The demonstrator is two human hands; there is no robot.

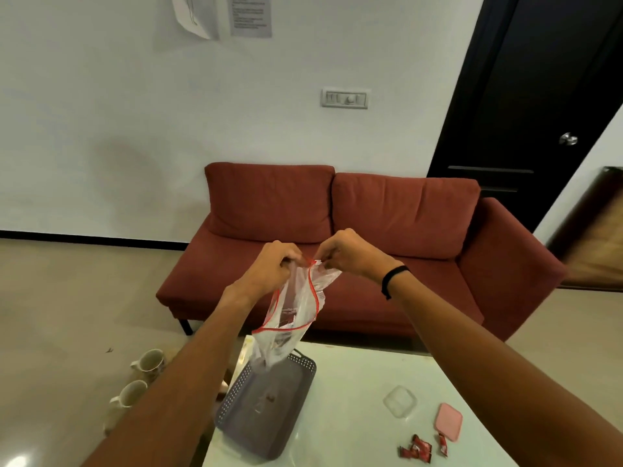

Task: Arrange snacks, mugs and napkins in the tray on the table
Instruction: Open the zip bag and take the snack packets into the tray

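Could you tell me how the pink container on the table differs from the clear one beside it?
The pink container is opaque and coloured; the clear container is see-through, so the white table shows through it. The pink one lies nearer the red snack packets; the clear one lies nearer the grey tray. Both are small, squarish with rounded corners, and rest untouched on the table.

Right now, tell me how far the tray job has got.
Barely begun. Done: little; the grey perforated plastic tray holds only a small dark bit. In hand: both the left hand and the right hand pinch a clear red-edged zip bag above it. Left: red snack packets on the table, two pale mugs beside it; napkins unseen.
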